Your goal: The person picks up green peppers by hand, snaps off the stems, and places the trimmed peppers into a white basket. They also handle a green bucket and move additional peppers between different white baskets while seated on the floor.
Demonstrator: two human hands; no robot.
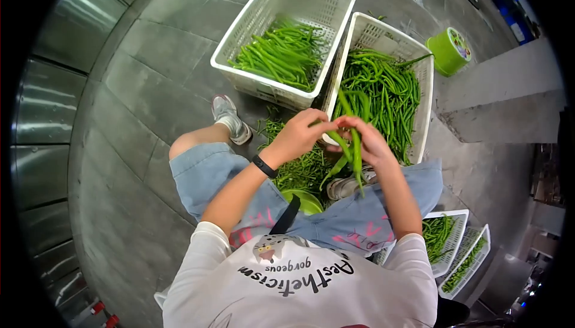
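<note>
Your right hand (pixel 371 142) curls around several long green peppers (pixel 357 153), which poke out above and below the fingers. Your left hand (pixel 301 133) is drawn narrow beside it, thumb and fingers pinching at the same small bunch. The peppers are slim, tapered and slightly curved, with smooth, glossy skin. They look light and fairly firm, though likely hollow enough to crease or snap under a hard squeeze. The sleek skin may let them slide past each other, so the thicker middle looks the surest place to hold, with a light pinch near an end for finer control.

Below your hands, a loose heap of short green pieces (pixel 299 169) lies on the floor (pixel 141 94), dull grey and divided by straight seams. Nearer your body than the heap, a smooth, rounded lime-green item (pixel 306 201) shows partly between your legs.

Beyond your hands stand 2 white plastic crates with perforated walls. The right crate (pixel 426 109), just past your right hand, holds a tangled, darker pile; the left crate (pixel 224 52), ahead of your left hand, holds straighter, brighter peppers laid roughly parallel. Farther out past your right hand sits a round green tub (pixel 446 55). Back to its right, shallow white trays (pixel 460 232) carry more green pods.
</note>
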